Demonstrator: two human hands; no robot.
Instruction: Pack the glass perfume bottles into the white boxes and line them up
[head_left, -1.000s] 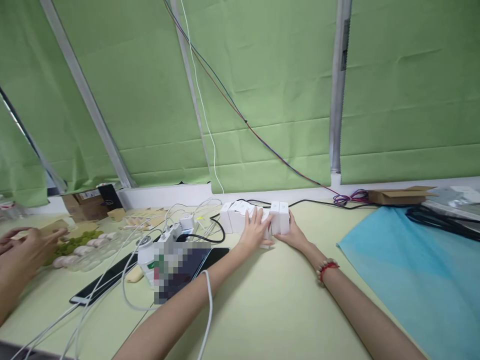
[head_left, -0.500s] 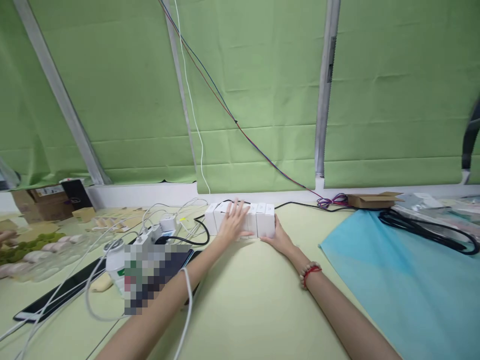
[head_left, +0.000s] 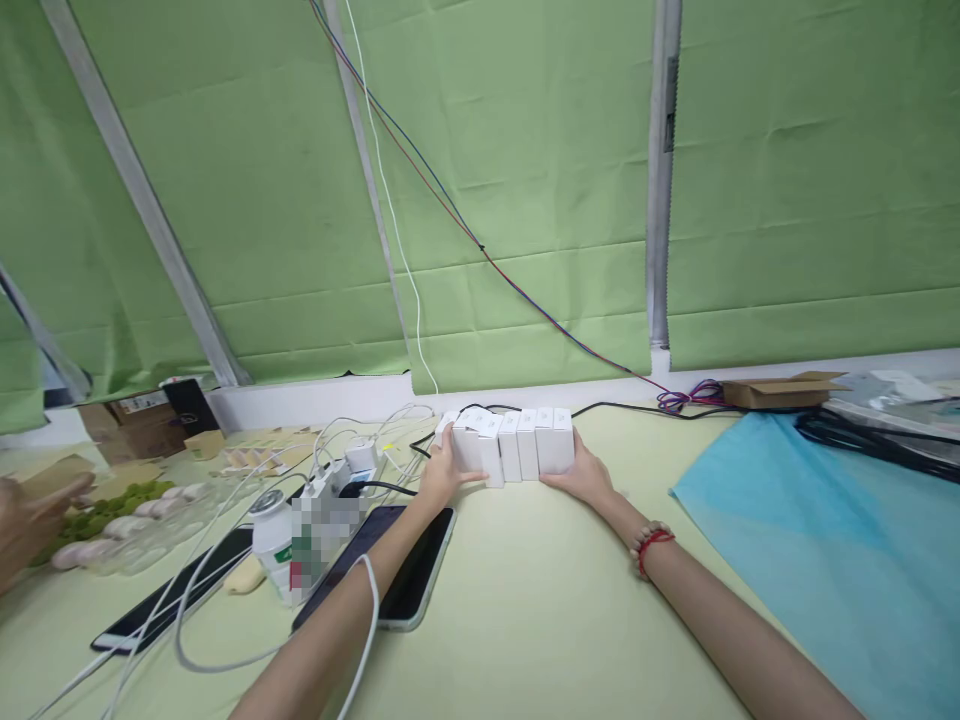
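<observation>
A row of several small white boxes (head_left: 529, 448) stands upright on the pale yellow table near the wall. One box left of the middle juts slightly forward from the others. Against the left end of the row, my left hand (head_left: 444, 474) presses with its thumb stretched across the front. At the opposite end my right hand (head_left: 587, 476) grips the last box, its thumb along the lower front edge. Between them the hands clasp the row. My fingers behind the boxes are partly hidden.
Left of the row lie a power strip (head_left: 322, 487) with tangled white cables, a white bottle (head_left: 271, 540) and a dark tablet (head_left: 420, 565). Another person's hand (head_left: 30, 520) is at the far left, near an egg tray. A blue sheet (head_left: 825, 560) covers the right side.
My left hand has shifted from the front and top of the boxes to their left end. One box now sticks out forward. Another person's hand shows more at the left.
</observation>
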